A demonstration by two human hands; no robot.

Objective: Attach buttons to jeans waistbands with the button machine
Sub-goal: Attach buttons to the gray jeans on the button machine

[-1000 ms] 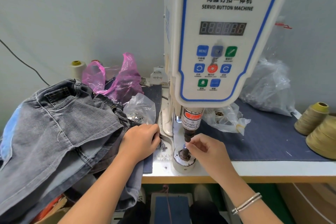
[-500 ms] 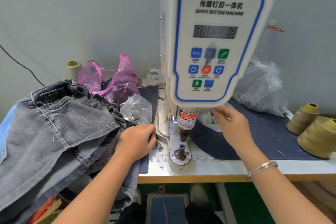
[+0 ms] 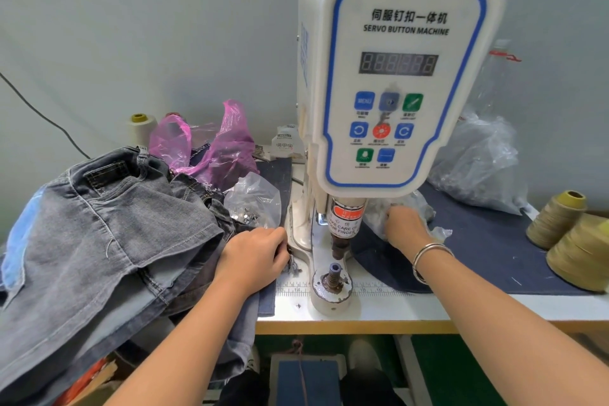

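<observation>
Left hand [image 3: 255,255]: fingers curled, gripping jeans [image 3: 108,227] edge beside button machine [image 3: 392,82] | Right hand [image 3: 403,224]: inside clear bag [image 3: 415,211] behind press head; grip cannot be determined | Lower die [image 3: 333,275]: uncovered

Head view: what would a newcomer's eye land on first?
The white servo button machine with its blue-edged control panel fills the centre. Under it sits the bare lower die, with no fabric on it yet. The left hand rests on the grey jeans piled at left, while the right hand reaches into a clear plastic bag behind the machine.
</observation>
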